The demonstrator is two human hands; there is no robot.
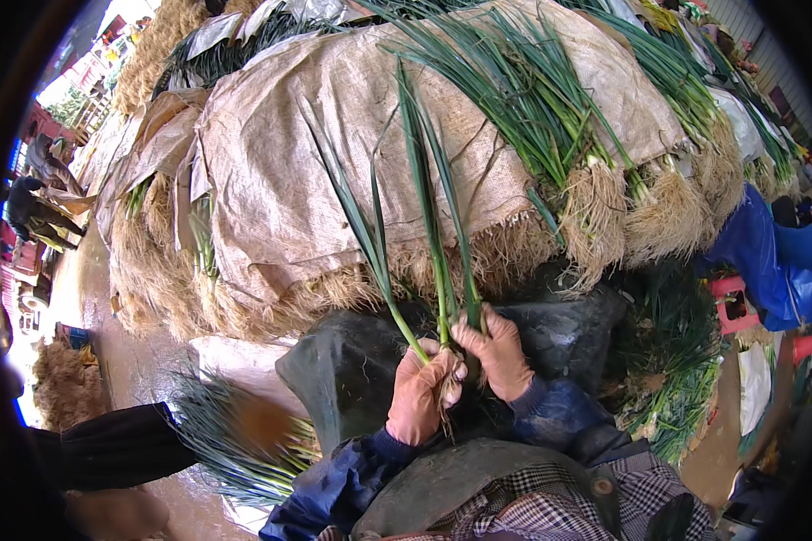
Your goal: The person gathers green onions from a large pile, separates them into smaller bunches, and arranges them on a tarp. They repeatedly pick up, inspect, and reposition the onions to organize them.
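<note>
Thin orange gloves cover both my hands. My left hand (pixel 423 392) is closed around the root ends of a few long green onion stalks (pixel 440 274), whose leaves fan upward over a sack-covered heap. Pale bulbs and stringy roots (pixel 447 392) stick out beside its thumb. Close against it, my right hand (pixel 497 351) pinches the lower part of the rightmost stalk (pixel 472 297). Beneath both hands lies a dark waterproof apron (pixel 352 365) over my lap. A bunch of green onions with bushy roots (pixel 592 203) rests on the burlap sheet (pixel 298 162), up and to the right.
More rooted bunches (pixel 670 209) line the heap's right edge. Loose green leaves (pixel 670 399) litter the floor at right, near a red crate (pixel 734 304) and blue plastic sheeting (pixel 758 257). At lower left, a person's black sleeve (pixel 122 446) reaches toward a green onion pile (pixel 237 446).
</note>
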